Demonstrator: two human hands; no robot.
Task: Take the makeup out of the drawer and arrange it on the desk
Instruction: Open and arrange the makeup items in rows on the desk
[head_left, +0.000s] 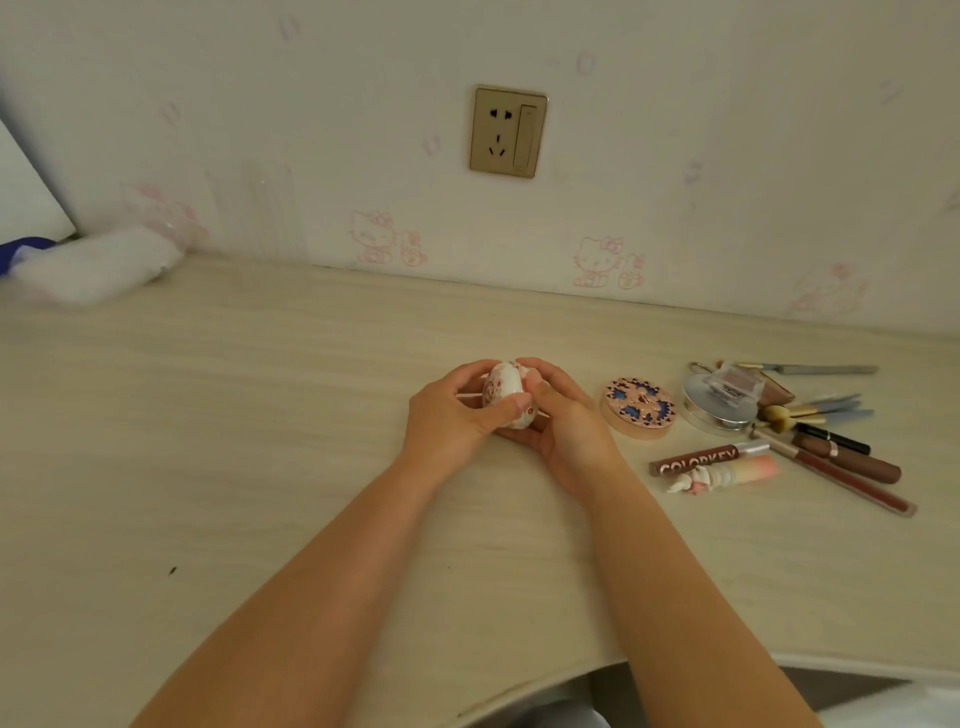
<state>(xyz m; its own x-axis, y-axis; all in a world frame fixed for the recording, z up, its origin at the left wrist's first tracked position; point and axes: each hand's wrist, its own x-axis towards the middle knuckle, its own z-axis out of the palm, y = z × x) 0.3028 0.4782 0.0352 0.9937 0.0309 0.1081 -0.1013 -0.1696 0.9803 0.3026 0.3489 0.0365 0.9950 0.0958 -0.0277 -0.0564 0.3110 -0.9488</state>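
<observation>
I had the small round compact, white with red flowers, cupped in both hands just above the desk at the centre of the frame. My left hand curled round its near side, thumb across the front rim, and my right hand wrapped it from behind and below, so both hands were closed on it and only its patterned face showed between the fingers. I judged it light, hard and glossy, the sort of shell that slides under dry fingers and cracks or pops open if dropped, so the safe hold seemed to be across the rim from opposite sides, not on the domed lid. Whether it was ajar I could not tell. A thin pale stick poked out on either side of my hands; what it was I could not make out. Just to the right lay a round pink-and-blue powder case, then a silver tin with a clear box on top, a cluster of brushes, and lip gloss tubes near the right edge. On the wall in the upper centre was a gold socket, and a white bundle sat at the far left.
</observation>
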